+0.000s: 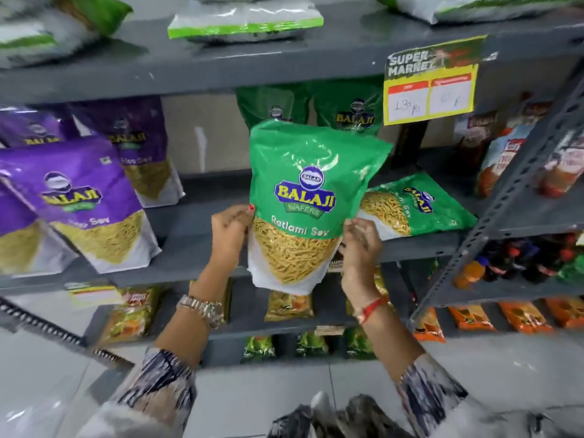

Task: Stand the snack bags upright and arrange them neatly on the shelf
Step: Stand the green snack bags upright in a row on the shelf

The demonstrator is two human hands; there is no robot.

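Note:
I hold a green Balaji Ratlami Sev bag (303, 197) upright in front of the grey middle shelf (196, 248). My left hand (229, 232) grips its left edge and my right hand (360, 245) grips its right edge. A second green bag (420, 207) lies flat on the shelf just right of it. Two more green bags (347, 112) stand upright at the back. Purple Balaji bags (88, 197) stand leaning on the left part of the same shelf, with another purple bag (139, 147) behind them.
A yellow supermarket price tag (429, 90) hangs from the shelf above. White-and-green sacks (246, 20) lie on the top shelf. A slanted grey upright (512, 191) borders the right side, with bottles (521, 260) beyond it. Smaller snack packs (289, 306) fill the lower shelves.

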